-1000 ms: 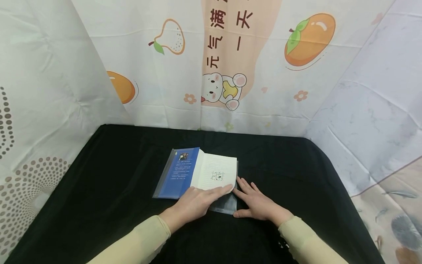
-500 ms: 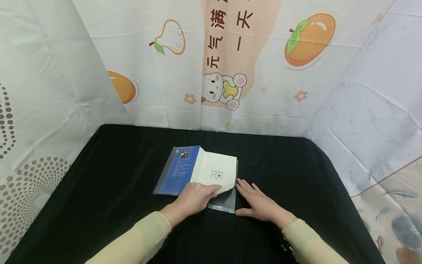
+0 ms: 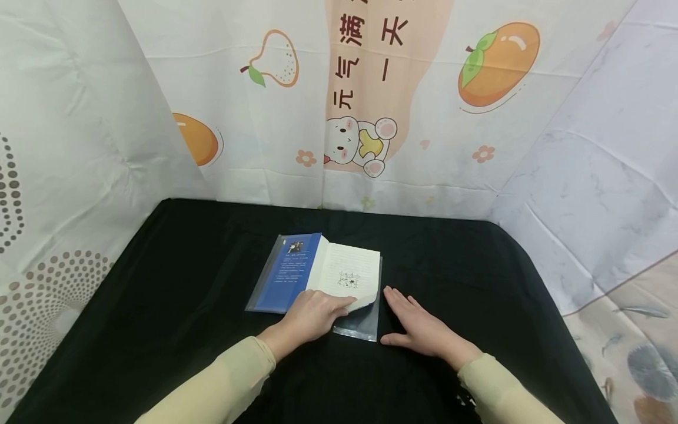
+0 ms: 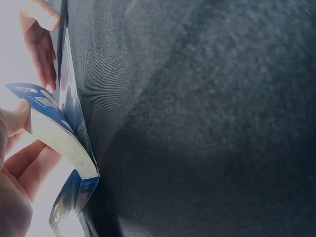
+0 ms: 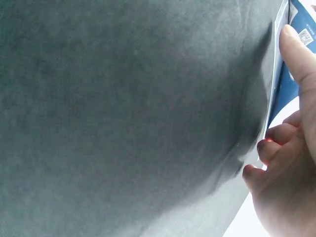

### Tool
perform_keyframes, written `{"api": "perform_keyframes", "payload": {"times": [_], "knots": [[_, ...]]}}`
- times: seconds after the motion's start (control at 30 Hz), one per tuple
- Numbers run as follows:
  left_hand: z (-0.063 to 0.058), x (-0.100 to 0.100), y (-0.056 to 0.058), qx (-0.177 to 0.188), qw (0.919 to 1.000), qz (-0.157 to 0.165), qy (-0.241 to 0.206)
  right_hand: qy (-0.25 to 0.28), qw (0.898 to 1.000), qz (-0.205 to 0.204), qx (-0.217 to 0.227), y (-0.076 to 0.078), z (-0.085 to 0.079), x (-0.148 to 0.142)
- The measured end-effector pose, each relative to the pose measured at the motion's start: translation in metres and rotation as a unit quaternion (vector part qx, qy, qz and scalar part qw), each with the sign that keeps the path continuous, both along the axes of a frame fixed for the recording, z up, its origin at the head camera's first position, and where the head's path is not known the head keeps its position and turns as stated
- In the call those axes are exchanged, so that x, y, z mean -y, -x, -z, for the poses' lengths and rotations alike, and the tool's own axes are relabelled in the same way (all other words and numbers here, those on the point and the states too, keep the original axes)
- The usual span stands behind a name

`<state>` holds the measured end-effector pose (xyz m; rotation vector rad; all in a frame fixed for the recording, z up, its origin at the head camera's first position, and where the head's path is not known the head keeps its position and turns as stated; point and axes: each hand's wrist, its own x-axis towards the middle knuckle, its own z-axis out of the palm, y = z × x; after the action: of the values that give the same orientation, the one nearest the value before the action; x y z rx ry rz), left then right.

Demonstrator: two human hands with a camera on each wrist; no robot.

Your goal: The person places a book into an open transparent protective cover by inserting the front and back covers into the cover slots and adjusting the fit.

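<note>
A book (image 3: 346, 265) lies open on a black cloth, showing a cream page with a small drawing. To its left spreads a blue flap (image 3: 288, 274) printed with white text and a photo. My left hand (image 3: 307, 315) pinches the book's near edge, the thumb at the outer corner and the fingers on the page side. In the left wrist view the page block (image 4: 64, 143) and blue back cover (image 4: 47, 103) bend up, away from a clear plastic sleeve (image 3: 360, 327). Flat on the cloth, fingers straight, my right hand (image 3: 418, 327) rests just right of the sleeve.
Black cloth (image 3: 201, 259) covers the table around the book. White printed curtains (image 3: 424, 176) hang behind and on both sides. A small black-and-white patch (image 3: 463, 400) shows by the right sleeve.
My left hand has shifted left from the page's outer corner and now pinches the book's near edge, its corner raised. My right hand has slid slightly right, off the sleeve's edge.
</note>
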<state>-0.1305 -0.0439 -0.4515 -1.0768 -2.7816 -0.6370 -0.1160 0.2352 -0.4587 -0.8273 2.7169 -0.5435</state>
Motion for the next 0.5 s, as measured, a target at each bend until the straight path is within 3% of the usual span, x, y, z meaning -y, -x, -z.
{"api": "perform_keyframes", "payload": {"times": [0.5], "knots": [[-0.0005, -0.0018, -0.0003, 0.016, 0.9997, -0.006, 0.015, -0.01, 1.0, -0.016, 0.011, -0.0025, -0.0049, 0.0033]]}}
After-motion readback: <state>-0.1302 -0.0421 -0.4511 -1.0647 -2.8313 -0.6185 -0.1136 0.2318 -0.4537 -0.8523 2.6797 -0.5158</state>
